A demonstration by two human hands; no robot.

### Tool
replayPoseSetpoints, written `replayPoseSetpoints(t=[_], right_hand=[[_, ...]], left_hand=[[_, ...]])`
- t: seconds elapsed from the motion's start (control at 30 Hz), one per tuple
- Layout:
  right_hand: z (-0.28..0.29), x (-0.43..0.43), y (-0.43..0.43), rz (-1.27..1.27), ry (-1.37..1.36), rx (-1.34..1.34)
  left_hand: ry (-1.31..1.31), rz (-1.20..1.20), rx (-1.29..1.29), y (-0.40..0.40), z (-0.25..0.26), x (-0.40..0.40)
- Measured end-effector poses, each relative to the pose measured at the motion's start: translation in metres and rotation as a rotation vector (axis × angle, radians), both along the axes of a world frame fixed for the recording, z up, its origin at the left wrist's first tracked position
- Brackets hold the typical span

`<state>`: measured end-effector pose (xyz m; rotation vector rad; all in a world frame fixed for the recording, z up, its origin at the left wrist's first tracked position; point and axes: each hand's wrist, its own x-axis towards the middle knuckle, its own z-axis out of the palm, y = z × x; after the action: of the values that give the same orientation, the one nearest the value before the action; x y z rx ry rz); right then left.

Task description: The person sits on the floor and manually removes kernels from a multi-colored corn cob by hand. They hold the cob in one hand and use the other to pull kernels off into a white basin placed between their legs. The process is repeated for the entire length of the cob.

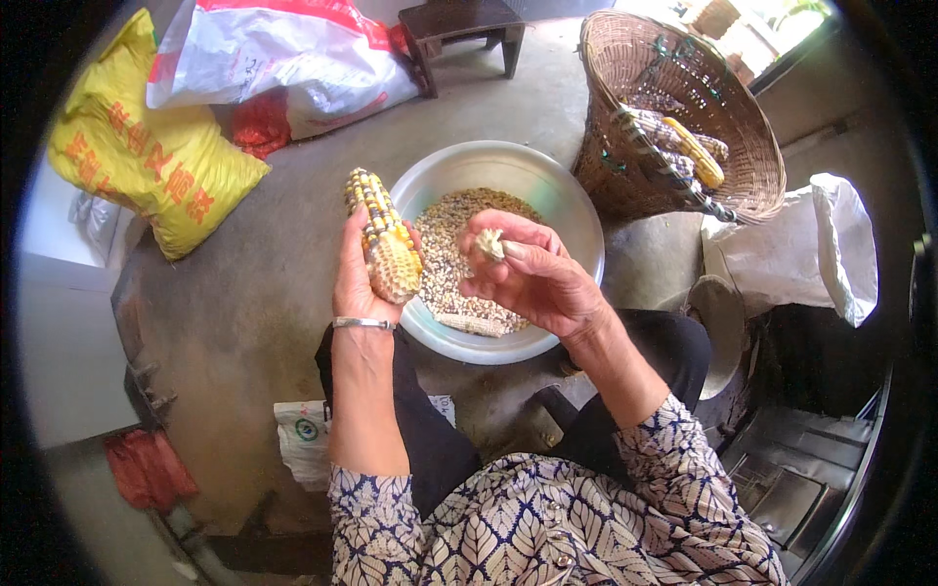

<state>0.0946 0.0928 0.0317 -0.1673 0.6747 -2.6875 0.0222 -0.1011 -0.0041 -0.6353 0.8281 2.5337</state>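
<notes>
My left hand (pixel 366 275) is closed around an ear of corn (pixel 382 227) with yellow and dark kernels, held upright; its lower end is bare of kernels. Between the thumb and fingers of my right hand (pixel 535 275) is a small pale piece (pixel 489 245), perhaps a bit of corncob. Both hands are over or beside a wide metal basin (pixel 579 242), the left one at its near left rim. Loose corn kernels (pixel 447 256), pale and dark, cover the basin's bottom. A bare corncob (pixel 473 324) lies on them near the front rim.
A tall wicker basket (pixel 601 161) with several ears of corn (pixel 696 154) leans at the upper right. Beside it stands a white woven sack (pixel 791 242). A yellow sack (pixel 154 146), a white-and-red sack (pixel 242 58) and a low wooden stool (pixel 462 18) are at the upper left and top.
</notes>
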Motion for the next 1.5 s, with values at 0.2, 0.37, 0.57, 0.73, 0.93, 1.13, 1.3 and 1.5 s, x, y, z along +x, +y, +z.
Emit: replayPoseSetpoints(t=[0.2, 0.37, 0.57, 0.73, 0.93, 1.13, 1.3, 1.5], right_hand=[[0.006, 0.046, 0.020, -0.044, -0.123, 0.029], [0.005, 0.074, 0.035, -0.159, -0.161, -0.052], [0.002, 0.115, 0.069, -0.309, -0.253, 0.034], [-0.019, 0.157, 0.100, -0.342, -0.332, 0.090], [0.021, 0.170, 0.179, -0.647, -0.232, 0.335], [0.123, 0.165, 0.351, -1.359, -0.014, -0.062], [0.132, 0.134, 0.268, -1.208, 0.012, 0.441], [0.175, 0.136, 0.100, -0.632, 0.827, 0.625]], left_hand=[[0.022, -0.079, 0.012, -0.001, -0.014, -0.001], [0.001, -0.139, -0.023, -0.007, -0.014, -0.003], [0.111, -0.200, -0.100, -0.011, -0.020, -0.011], [0.027, -0.222, -0.202, -0.001, -0.017, 0.008], [-0.045, -0.229, -0.217, -0.002, -0.017, 0.003], [-0.063, -0.256, -0.194, -0.018, -0.029, -0.002], [-0.017, -0.199, -0.155, -0.024, -0.023, -0.002], [0.089, -0.095, -0.229, 0.013, -0.007, 0.018]])
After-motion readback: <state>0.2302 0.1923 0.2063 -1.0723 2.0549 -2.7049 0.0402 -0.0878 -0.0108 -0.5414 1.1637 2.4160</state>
